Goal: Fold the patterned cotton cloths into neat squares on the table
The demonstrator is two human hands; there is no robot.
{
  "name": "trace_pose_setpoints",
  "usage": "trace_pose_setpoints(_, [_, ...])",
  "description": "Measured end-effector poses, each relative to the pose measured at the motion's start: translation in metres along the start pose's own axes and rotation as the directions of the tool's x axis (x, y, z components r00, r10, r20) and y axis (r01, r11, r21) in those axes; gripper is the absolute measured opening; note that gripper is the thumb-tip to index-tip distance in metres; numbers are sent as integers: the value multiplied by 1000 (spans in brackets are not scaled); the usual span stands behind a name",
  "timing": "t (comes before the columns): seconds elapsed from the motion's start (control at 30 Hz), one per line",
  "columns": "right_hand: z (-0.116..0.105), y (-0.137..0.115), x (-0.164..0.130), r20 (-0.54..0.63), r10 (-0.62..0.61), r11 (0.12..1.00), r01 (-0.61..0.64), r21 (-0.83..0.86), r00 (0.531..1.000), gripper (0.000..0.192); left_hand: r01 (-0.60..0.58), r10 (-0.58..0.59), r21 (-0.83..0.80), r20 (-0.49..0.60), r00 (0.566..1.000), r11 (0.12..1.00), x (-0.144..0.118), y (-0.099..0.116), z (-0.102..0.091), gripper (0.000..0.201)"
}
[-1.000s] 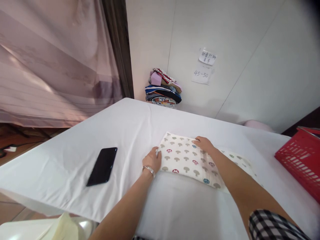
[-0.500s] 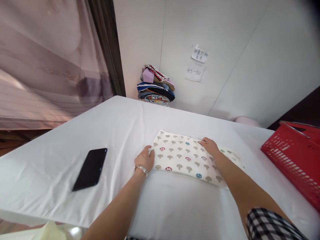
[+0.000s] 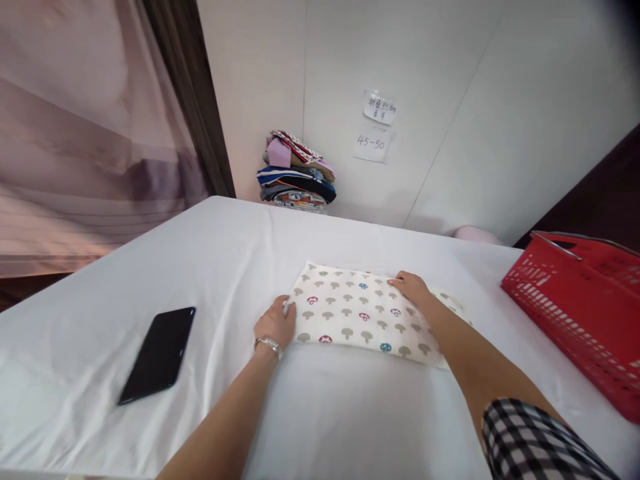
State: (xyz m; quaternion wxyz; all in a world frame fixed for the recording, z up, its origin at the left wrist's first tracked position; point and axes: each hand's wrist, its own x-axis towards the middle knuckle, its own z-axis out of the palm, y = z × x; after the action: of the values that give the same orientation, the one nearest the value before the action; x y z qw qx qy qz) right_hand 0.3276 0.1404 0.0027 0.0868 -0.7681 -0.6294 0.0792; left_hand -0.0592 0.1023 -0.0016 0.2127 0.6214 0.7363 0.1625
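Observation:
A white cloth [image 3: 345,313] printed with beige, red and blue mushrooms lies folded and flat in the middle of the table. At its left edge, my left hand [image 3: 276,323] is closed on the fabric, thumb on top; a silver bracelet circles that wrist. My right hand [image 3: 411,288] pinches the cloth's far edge toward the right. Part of the cloth's right end is hidden beneath my right forearm, and a further patterned piece shows beyond it.
A black phone [image 3: 159,355] lies on the white-covered table [image 3: 220,240] to the left. A red basket [image 3: 575,307] stands at the right. Behind the far edge is a stack of folded fabrics [image 3: 297,175], near paper notes [image 3: 374,127] on the wall.
The whole scene has shifted left in view as the camera turned slightly right. Both hands keep their holds on the cloth, which looks nearly the same.

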Motion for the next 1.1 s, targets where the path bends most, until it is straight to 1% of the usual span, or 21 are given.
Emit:
trace_pose_setpoints(0.1, [-13,21,-3,37,10,1000,-9,-20,999,36,6,-7,10,9,1000,1000,1,0,-2,39])
trace_pose_setpoints(0.27, [-43,81,-25,50,94,994,-91,-56,994,31,7,-7,24,11,1000,1000,5,0,-2,41])
trace_pose_setpoints(0.33, [-49,102,-33,36,139,989,-136,-61,990,30,14,-14,28,13,1000,1000,6,0,-2,41])
trace_pose_setpoints(0.4, [-49,116,-38,15,192,980,-191,-59,981,30,24,-25,37,24,999,999,7,-1,-3,42])
trace_pose_setpoints(0.5, [-38,124,-41,-42,291,955,-292,-53,956,34,28,-29,43,22,999,999,7,-1,-4,42])
trace_pose_setpoints(0.6, [-26,121,-42,-107,369,926,-376,-44,923,39,25,-25,44,9,1000,999,8,-1,-4,43])
trace_pose_setpoints(0.7, [-23,120,-45,-145,411,907,-420,-35,900,45,18,-18,43,-4,1000,999,8,-2,-3,43])
trace_pose_setpoints(0.8, [-22,126,-53,-150,459,884,-467,-16,875,56,11,-10,36,-29,1000,999,6,-2,-1,40])
trace_pose_setpoints(0.87, [-20,133,-62,-153,469,880,-475,-3,870,58,2,-1,27,-38,999,1000,4,-1,0,39])
trace_pose_setpoints(0.97, [-12,142,-79,-171,446,893,-450,14,879,64,-25,24,-9,-65,998,1000,2,-1,2,39])
trace_pose_setpoints(1.1, [-2,149,-115,-170,460,886,-464,18,872,71,-80,75,-32,-134,988,996,0,-2,6,45])
